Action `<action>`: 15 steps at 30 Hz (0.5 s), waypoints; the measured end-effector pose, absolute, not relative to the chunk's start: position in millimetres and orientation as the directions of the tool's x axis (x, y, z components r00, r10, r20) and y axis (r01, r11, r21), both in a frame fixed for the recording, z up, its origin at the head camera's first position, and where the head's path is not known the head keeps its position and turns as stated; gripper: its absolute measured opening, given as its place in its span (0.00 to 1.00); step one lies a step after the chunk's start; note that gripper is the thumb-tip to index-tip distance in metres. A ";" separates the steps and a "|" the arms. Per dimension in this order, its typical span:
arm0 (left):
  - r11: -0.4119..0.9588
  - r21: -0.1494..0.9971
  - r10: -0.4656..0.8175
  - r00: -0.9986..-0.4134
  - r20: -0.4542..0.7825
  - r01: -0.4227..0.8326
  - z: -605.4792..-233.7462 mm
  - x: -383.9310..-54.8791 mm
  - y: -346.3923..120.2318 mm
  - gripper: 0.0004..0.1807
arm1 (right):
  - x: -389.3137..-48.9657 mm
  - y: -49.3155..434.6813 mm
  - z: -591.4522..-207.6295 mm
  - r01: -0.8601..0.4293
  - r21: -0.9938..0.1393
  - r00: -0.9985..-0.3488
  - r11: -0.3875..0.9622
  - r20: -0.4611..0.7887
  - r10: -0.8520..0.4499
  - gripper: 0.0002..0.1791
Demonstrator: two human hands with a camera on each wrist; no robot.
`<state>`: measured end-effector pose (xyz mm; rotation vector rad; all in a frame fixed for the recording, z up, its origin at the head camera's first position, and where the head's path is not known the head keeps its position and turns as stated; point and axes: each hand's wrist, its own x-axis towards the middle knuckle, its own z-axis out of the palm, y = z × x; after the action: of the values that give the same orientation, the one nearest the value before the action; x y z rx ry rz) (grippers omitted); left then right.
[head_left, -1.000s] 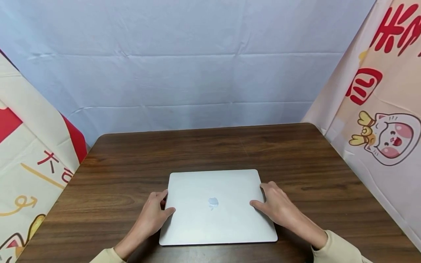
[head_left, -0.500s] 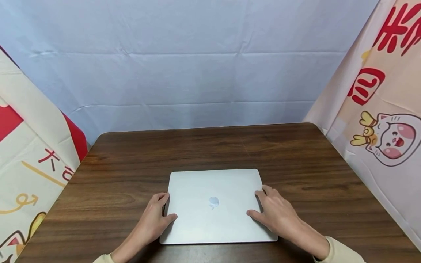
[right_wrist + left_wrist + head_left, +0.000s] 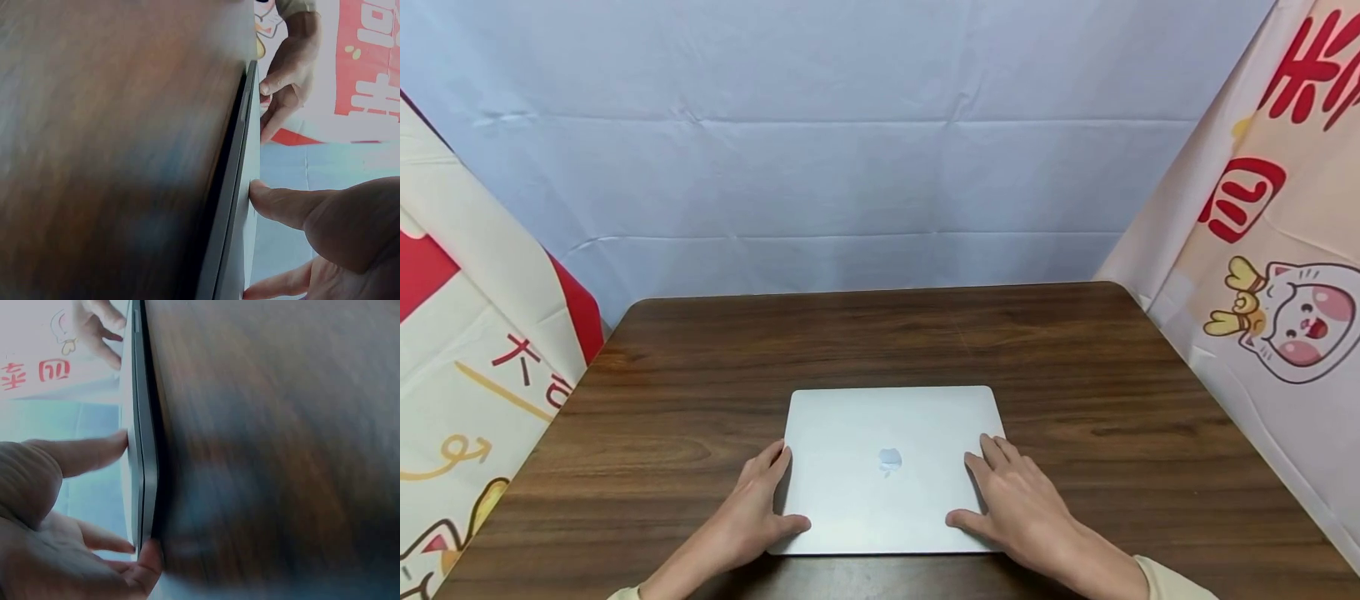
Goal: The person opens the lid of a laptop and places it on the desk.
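A closed silver laptop [image 3: 887, 492] with an apple logo lies flat on the brown wooden table. At its left side, my left hand [image 3: 752, 517] holds the edge, thumb on the lid. The left wrist view shows one fingertip [image 3: 150, 565] against the side of the base and another finger at the lid's edge. My right hand [image 3: 1022, 508] rests over the right edge with thumb and fingers spread on the lid. In the right wrist view, the right thumb [image 3: 269, 200] touches the lid; some fingers are out of sight.
The wooden table [image 3: 850, 342] extends behind and to both sides of the laptop. A pale cloth [image 3: 820, 150] hangs behind the table. Printed cloths with red lettering and cartoon cats hang at the left [image 3: 482, 333] and right [image 3: 1262, 350].
Both hands have slid toward the table's near side along the laptop. The right fingers have moved from the edge farther onto the lid. The laptop stays nearly in place.
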<state>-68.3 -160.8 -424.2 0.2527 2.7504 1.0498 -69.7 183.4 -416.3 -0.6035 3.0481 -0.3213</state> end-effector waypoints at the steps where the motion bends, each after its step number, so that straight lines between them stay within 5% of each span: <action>1: 0.732 0.674 0.232 -0.966 -0.111 0.099 -424.1 -68.0 -161.8 0.55 | -68.7 182.0 -416.4 -0.379 -0.211 -0.923 0.901 0.018 -0.384 0.44; 15: 0.718 0.661 0.380 -0.918 -0.110 0.218 -425.4 -67.7 -179.6 0.66 | -59.2 163.6 -419.3 -0.494 -0.226 -0.868 0.840 0.072 -0.491 0.45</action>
<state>-67.7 -179.6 -425.4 0.4751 2.6855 0.9894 -59.2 163.6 -419.3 -0.8100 3.0238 -0.3764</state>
